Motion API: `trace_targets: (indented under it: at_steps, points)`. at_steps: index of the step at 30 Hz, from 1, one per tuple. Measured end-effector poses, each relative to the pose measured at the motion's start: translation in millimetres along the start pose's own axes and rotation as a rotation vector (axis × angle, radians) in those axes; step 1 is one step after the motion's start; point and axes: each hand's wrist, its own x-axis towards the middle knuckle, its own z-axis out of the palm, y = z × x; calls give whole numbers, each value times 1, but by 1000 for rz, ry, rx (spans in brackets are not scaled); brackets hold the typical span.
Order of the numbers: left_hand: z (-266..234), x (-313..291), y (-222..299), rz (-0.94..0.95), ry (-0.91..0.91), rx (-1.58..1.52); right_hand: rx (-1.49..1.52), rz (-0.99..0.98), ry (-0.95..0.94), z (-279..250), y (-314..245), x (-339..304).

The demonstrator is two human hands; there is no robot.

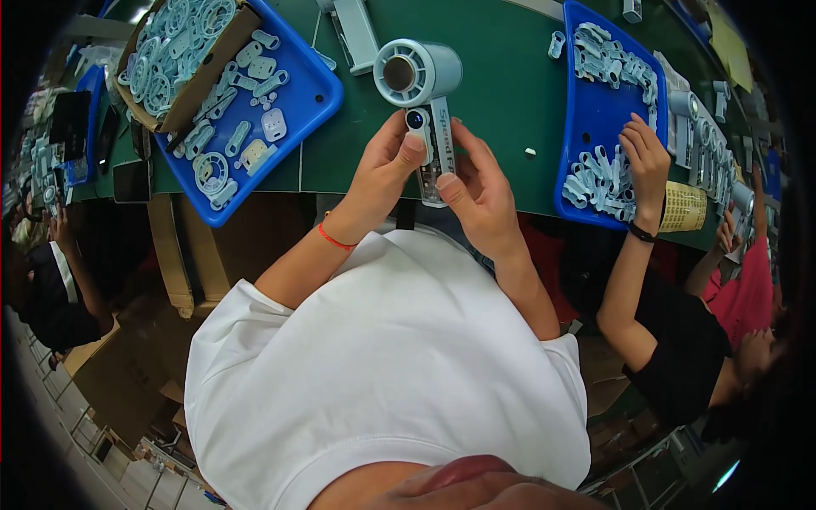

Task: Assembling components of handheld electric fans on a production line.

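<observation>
Factory assembly line: long green workbench (510,110) w/ blue trays (310,93) full of pale-blue plastic parts (212,102), cardboard box (200,72) of round pieces, rows of finished units (710,140), co-workers seated alongside, e.g. one in black (680,340).

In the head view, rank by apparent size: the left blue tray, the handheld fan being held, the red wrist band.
1. Left blue tray, by far the largest.
2. Handheld fan, held by the left hand and right hand.
3. Red wrist band, smallest.
</observation>
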Motion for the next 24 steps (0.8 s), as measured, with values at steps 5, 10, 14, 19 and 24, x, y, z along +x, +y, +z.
trace_targets:
  at_steps: [5,10,14,19,24]
  points:
    - [3,0,7,-15,-52,-18,101,25,36,2,7,-1]
    - [0,-1,21,24,2,267,-496,-112,52,-5,-1,-3]
    - [-10,1,29,497,115,1412,-1209,-741,207,-13,-13,-1]
    - [-12,1,26,611,-73,1558,-1465,-540,-79,-21,-11,31]
    - [-20,-7,4,660,94,1491,-1464,-551,-103,-18,-10,33]
